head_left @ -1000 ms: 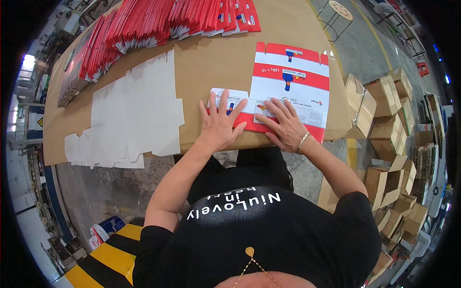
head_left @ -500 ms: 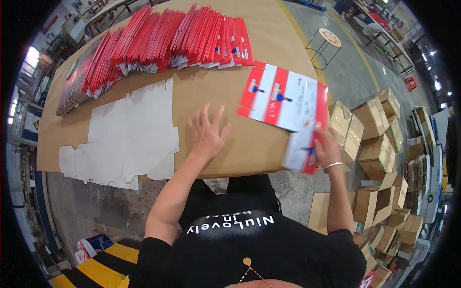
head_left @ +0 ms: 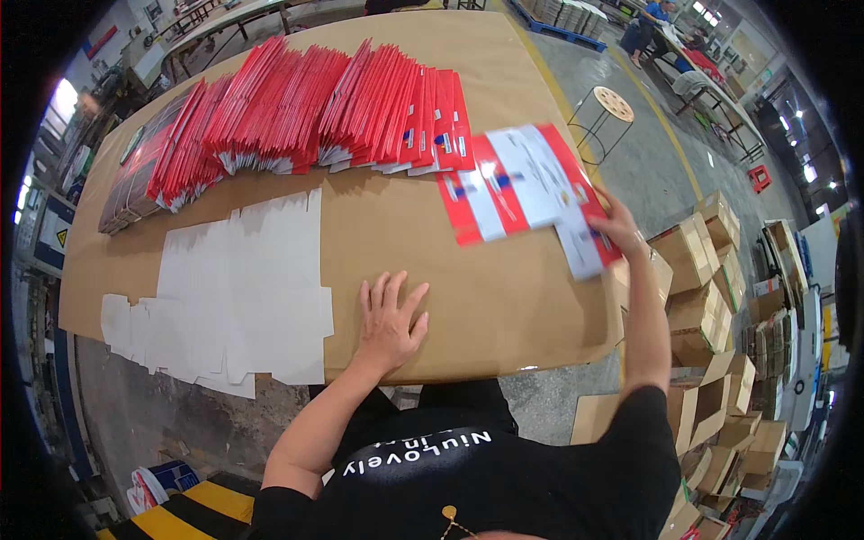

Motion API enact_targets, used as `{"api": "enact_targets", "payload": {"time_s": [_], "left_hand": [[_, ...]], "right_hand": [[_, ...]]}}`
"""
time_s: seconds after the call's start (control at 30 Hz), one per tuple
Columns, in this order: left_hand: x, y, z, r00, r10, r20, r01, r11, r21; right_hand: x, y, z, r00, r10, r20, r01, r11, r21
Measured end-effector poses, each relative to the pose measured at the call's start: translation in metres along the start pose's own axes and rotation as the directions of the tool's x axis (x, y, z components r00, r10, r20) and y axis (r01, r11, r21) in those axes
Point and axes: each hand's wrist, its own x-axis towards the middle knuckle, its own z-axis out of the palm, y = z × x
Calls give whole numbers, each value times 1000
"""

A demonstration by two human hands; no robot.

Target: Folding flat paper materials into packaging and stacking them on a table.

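My right hand (head_left: 619,227) grips the near right edge of a flat red-and-white printed carton blank (head_left: 531,180). The blank hangs over the right part of the table, printed side up, its far left corner close to the row of cartons. My left hand (head_left: 392,322) rests on the brown table cover (head_left: 432,270) with its fingers spread and nothing in it. Left of that hand lies a spread of overlapping white blanks (head_left: 243,279), plain side up. Along the far side leans a long row of folded red cartons (head_left: 288,108).
A strapped bundle of cartons (head_left: 139,184) sits at the row's left end. Brown cardboard boxes (head_left: 697,306) crowd the floor on the right. A round stool (head_left: 614,103) stands beyond the table's right edge. Far right, a person (head_left: 650,31) is at another table.
My right hand has carried the carton blank forward, away from me, relative to my body. The view has tilted, so the table sits lower. My left hand stays over the table, fingers spread.
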Motion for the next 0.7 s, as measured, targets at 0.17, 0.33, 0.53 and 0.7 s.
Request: {"api": "enact_targets", "payload": {"time_s": [0.17, 0.33, 0.53, 0.7], "left_hand": [[-2, 0, 0, 1000, -15, -11, 15, 1000, -12], [2, 3, 2, 1000, -2, 9, 2, 999, -45], [-3, -7, 0, 1000, -17, 17, 17, 1000, -9], [-16, -28, 37, 987, 147, -69, -143, 988, 59]], "right_hand": [[187, -17, 99, 995, 32, -91, -53, 969, -243], [254, -37, 173, 997, 9, 72, 59, 483, -873], [126, -78, 324, 824, -493, 278, 542, 546, -639], [-28, -36, 460, 584, -331, 741, 735, 604, -309]]}}
